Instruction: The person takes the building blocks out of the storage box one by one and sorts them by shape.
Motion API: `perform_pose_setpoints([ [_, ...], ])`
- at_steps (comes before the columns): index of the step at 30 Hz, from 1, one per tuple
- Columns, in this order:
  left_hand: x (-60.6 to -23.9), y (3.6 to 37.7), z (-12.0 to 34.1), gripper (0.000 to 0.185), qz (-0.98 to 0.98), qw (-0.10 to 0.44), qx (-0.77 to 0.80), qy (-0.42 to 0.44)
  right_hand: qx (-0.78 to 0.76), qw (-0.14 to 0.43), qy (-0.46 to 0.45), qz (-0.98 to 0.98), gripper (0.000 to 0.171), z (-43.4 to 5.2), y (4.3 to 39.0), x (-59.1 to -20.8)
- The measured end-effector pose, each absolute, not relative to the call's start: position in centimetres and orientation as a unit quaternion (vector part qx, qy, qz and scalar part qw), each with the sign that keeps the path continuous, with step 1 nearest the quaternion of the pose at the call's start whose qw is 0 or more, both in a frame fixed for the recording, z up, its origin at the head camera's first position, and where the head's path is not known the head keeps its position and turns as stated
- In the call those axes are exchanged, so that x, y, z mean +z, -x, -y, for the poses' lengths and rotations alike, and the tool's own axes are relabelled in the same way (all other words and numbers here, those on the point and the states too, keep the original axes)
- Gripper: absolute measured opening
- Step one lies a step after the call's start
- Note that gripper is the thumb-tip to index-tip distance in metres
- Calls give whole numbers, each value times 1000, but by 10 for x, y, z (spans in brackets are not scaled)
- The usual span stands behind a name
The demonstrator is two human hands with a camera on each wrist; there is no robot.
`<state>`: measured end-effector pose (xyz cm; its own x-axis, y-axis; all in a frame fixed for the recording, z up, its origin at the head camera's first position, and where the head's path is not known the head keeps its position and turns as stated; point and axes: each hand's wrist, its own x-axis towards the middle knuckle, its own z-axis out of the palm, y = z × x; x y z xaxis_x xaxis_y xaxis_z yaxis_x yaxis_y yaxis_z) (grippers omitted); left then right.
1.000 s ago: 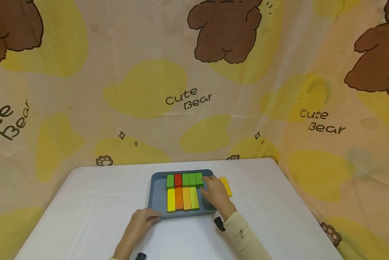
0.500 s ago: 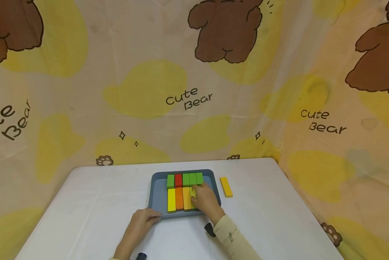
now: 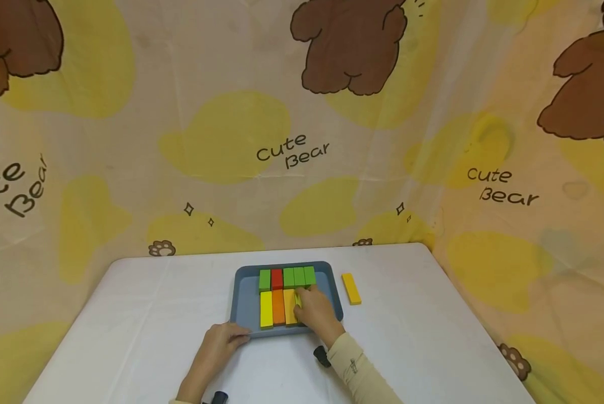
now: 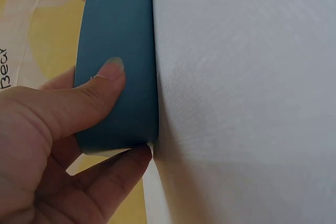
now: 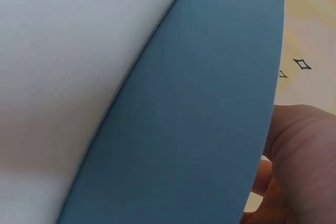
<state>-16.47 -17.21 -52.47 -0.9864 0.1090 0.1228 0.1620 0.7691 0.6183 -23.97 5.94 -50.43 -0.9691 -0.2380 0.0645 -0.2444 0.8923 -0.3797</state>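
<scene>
A blue-grey tray (image 3: 246, 300) lies on the table with two rows of coloured wooden blocks. In the far row a red block (image 3: 277, 278) sits among several green blocks (image 3: 299, 276). The near row has a yellow block (image 3: 266, 308), an orange block (image 3: 279, 306), a light orange block (image 3: 289, 303) and a yellow-green block (image 3: 298, 301) at its right end. My right hand (image 3: 318, 310) covers most of that last one, thumb and forefinger curled about it. My left hand (image 3: 222, 342) grips the tray's near left corner, thumb (image 4: 107, 72) against the outer wall.
A single yellow-orange block (image 3: 351, 289) lies on the white table (image 3: 407, 336), right of the tray. A patterned cloth (image 3: 221, 134) hangs behind and at the sides. Black wrist devices (image 3: 322, 356) sit beside both wrists.
My right hand has moved left and nearer, from beside the right-end green block to the yellow-green block, shifting slightly further left lately. My left hand has kept its place on the tray corner.
</scene>
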Motion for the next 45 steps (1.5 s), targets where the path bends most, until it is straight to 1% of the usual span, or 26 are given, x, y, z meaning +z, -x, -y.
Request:
perform_pose_setpoints([
  [7,-523,165,172,11,939,38,-334,71,205,2,-117,972,41,-58,241,-504],
  [17,-523,165,172,11,937,30,-341,69,186,-3,-105,977,43,-54,242,-507],
  [24,-524,167,172,12,939,36,-332,78,177,2,-99,979,43,-52,244,-505],
  [33,-527,167,171,12,937,25,-342,70,172,3,-104,980,45,-56,245,-509],
  [41,-523,167,173,13,939,42,-335,71,195,5,-101,976,49,-57,243,-505],
  [45,-523,167,176,13,941,40,-331,67,192,2,-101,976,49,-53,241,-500],
])
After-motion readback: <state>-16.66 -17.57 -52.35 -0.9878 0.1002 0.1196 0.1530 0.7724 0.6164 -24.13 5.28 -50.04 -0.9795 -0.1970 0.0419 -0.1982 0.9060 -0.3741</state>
